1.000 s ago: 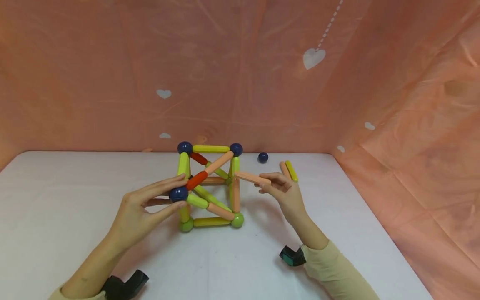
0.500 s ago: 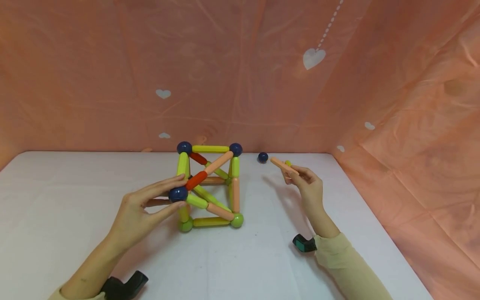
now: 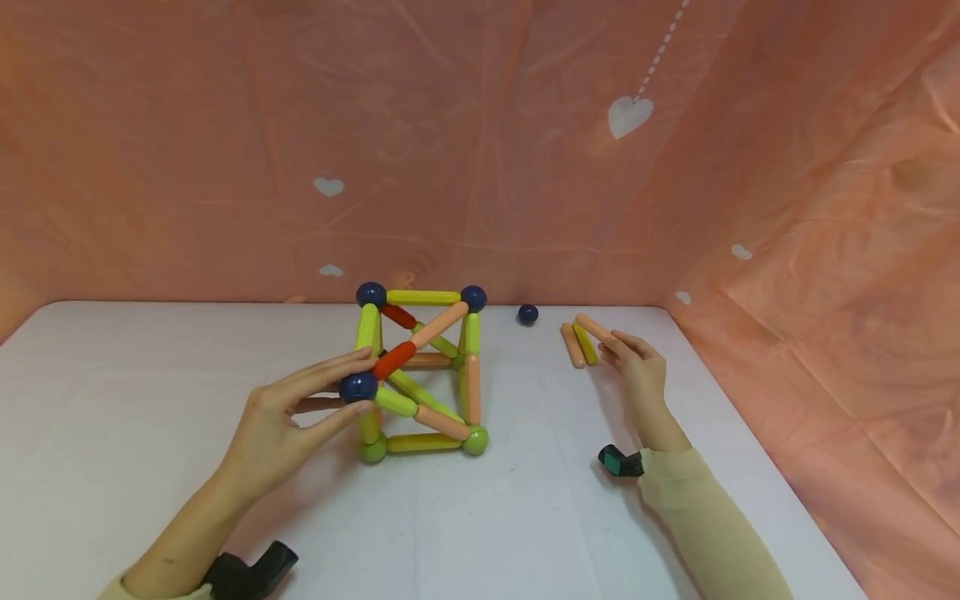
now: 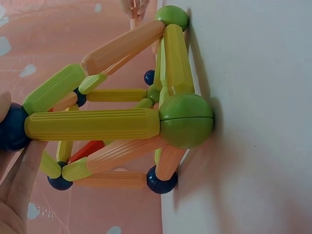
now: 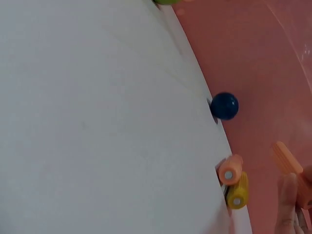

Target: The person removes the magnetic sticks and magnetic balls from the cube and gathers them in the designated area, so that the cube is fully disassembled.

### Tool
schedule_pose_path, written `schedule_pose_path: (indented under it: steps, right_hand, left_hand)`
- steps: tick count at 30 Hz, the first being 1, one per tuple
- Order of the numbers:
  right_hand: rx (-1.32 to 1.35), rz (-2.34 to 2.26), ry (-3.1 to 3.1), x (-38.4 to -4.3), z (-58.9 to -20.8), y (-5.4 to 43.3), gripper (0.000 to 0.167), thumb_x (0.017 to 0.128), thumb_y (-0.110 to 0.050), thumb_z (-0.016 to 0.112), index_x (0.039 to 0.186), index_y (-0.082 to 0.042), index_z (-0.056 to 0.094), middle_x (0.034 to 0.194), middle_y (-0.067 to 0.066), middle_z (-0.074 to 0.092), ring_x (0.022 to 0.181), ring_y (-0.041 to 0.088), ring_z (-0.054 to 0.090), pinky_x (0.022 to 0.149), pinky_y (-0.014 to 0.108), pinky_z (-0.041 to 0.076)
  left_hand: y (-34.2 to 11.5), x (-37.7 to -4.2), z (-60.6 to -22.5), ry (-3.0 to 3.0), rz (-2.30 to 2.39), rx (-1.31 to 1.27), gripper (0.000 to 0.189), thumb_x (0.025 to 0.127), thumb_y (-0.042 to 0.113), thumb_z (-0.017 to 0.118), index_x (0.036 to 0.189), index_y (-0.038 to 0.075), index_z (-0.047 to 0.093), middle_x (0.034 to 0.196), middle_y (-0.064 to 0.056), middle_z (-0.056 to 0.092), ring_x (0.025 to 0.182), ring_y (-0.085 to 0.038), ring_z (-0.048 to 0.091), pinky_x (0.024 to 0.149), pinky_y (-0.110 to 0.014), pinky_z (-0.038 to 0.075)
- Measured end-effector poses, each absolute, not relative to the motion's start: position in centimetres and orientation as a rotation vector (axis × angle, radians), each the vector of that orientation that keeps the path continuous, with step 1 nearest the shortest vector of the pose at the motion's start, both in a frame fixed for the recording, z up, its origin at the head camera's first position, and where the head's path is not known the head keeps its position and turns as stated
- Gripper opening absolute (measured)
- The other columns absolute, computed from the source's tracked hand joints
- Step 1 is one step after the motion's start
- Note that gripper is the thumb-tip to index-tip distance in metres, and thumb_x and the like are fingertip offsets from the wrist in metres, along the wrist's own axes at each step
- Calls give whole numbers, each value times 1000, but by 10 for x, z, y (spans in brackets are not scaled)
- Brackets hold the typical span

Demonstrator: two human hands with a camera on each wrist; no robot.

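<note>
The frame (image 3: 393, 361), a box-like lattice of rods and balls, stands left of middle on the counter (image 3: 510, 533). Its rods are lime, yellow, peach and red, and its balls are glossy blue and green. At its near left upper corner sits a blue ball (image 3: 358, 387); from there a red-and-peach diagonal runs to the far right upper ball (image 3: 473, 298), and a lime-and-peach one slopes down to the near right green ball (image 3: 476, 440).

The left hand (image 3: 281, 429) reaches in from the near left and grips that near left blue ball, fingers above and thumb below. The right hand (image 3: 636, 371), well apart on the far right, pinches a peach rod (image 3: 592, 325) between thumb and fingers, the rod tilted up toward the far left.

Just beside it, a second peach rod (image 3: 572, 345) and a yellow rod (image 3: 585, 344) lie next to each other (their ends show small pale discs in the right wrist view). A loose blue ball (image 3: 528, 314) rests near the far edge. The rods are ridged lengthwise; the balls are smooth, with a seam visible on one green one. Beyond hangs creased peach cloth (image 3: 480, 167) with white hearts (image 3: 630, 115).
</note>
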State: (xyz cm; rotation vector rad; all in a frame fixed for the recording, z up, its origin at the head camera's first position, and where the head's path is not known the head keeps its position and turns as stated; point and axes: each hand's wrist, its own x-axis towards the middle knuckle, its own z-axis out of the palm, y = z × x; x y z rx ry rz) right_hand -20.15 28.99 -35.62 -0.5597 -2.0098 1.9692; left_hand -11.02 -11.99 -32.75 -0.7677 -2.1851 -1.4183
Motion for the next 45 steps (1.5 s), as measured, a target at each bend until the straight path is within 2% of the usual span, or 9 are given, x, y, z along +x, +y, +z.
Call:
schedule_pose_path:
  steps: [7,14,18,23,27,32,36,42,45]
  right_hand:
    - [-791,1941,-2019,-215,-359,297,40,92,-19,63,129,-4,57,96,-7,59,78,-1,62,83,17,52]
    - [-863,1983,-1954,-229,-367,300,39,92,-15,62,128,-2,56,89,-3,58,73,2,59,69,13,52]
    - [-939,1933,-2000,-233,-370,301,40,92,-15,61,130,-4,57,95,-3,57,71,1,57,68,12,50]
    - [-1001,1819,-2113,-235,-370,299,38,92,-16,61,129,-8,59,120,3,56,77,3,54,74,15,44]
    - [-974,1794,-2145,-236,-369,297,37,92,-14,60,129,-6,60,135,9,52,80,3,56,82,17,45]
    - [-925,1761,-2224,-234,-369,295,39,92,-15,60,130,-6,59,137,10,51,92,7,55,90,23,43]
    - [-848,1710,-2332,-229,-367,294,40,92,-18,59,130,-4,59,137,12,51,100,13,49,88,25,41]
    - [-730,1699,-2426,-223,-366,296,42,96,-20,54,132,0,55,137,15,51,87,2,52,77,12,45]
    - [-674,1693,-2474,-220,-365,298,43,97,-22,52,133,2,53,136,19,52,81,-2,55,74,9,48]
  left_hand:
    - [-119,-110,-328,-2191,-1417,-758,56,73,-6,78,124,12,65,127,1,64,108,5,60,76,-14,53]
    - [-119,-110,-329,-2195,-1420,-750,56,73,-6,78,124,12,65,128,0,64,109,5,59,76,-14,53]
    - [-119,-110,-329,-2211,-1418,-740,56,73,-4,78,125,13,65,128,0,64,109,6,59,76,-14,53]
    - [-118,-109,-329,-2232,-1418,-721,55,75,-3,78,125,14,65,128,0,64,109,7,58,76,-14,53]
    - [-118,-109,-328,-2242,-1414,-709,54,75,-2,78,125,14,65,128,0,63,109,7,58,77,-14,53]
    - [-118,-108,-327,-2241,-1417,-710,54,75,-2,78,125,14,65,128,0,63,110,7,58,76,-14,53]
    - [-118,-108,-327,-2227,-1421,-714,54,74,-3,78,124,13,65,128,0,64,109,7,58,76,-14,53]
    - [-118,-108,-327,-2220,-1418,-713,54,74,-3,78,124,13,65,127,2,64,108,7,58,76,-13,53]
    - [-118,-109,-328,-2220,-1418,-714,54,74,-4,78,124,13,65,128,2,64,109,7,58,76,-14,53]
